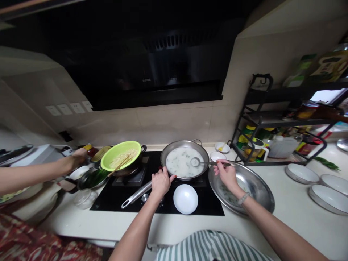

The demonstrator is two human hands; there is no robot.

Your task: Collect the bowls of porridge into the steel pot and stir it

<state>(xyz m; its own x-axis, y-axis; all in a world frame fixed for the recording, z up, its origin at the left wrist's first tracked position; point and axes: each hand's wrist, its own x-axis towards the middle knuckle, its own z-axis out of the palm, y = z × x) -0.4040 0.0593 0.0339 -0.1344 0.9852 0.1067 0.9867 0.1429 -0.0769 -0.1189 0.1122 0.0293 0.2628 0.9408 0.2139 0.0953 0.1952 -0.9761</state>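
Note:
My right hand (227,175) is closed round the handle of a ladle (195,162), whose bowl dips into a milky white soup (179,156) with dark green bits. The soup fills a wide steel wok (166,144) on the right side of the stove. My left hand (161,183) grips the wok's long handle (137,194) close to the rim. In front of the wok an upright white bowl (185,199) stands on the stove, with nothing visible inside. Under my right hand lies a large steel basin (259,186) with some liquid and green bits.
A green colander (106,156) of pale strips, with chopsticks (119,166) across it, sits over a dark pot at left. Another person's hand (78,156) reaches in beyond it. Several white dishes (302,173) and a spice rack (261,119) stand at right. A range hood (152,72) hangs overhead.

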